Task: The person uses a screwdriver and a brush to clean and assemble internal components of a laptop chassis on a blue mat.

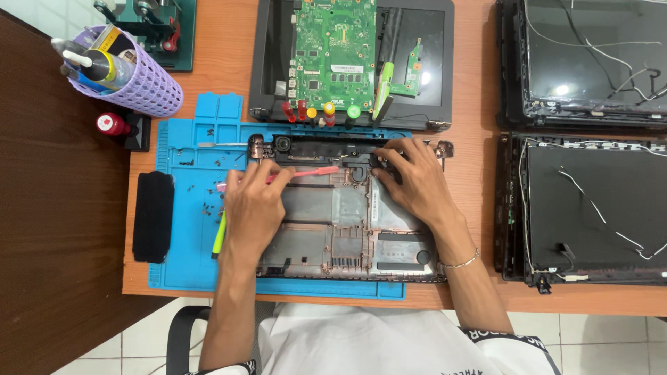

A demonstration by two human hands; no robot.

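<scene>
An opened laptop base shell [347,229] lies on a blue work mat [187,208]. My left hand [253,205] rests on the shell's left side and grips a pink plastic pry tool [313,172] that points right along the upper part. My right hand [410,177] presses its fingertips onto a black part at the shell's top edge near the right hinge [445,147]. A yellow-green tool [219,236] lies on the mat beside my left wrist.
A green circuit board [333,48] lies on a laptop lid at the back. Two opened screen lids [590,208] with loose cables sit at right. A purple tool basket [132,69] and a black pad [153,215] are at left. Small screws dot the mat.
</scene>
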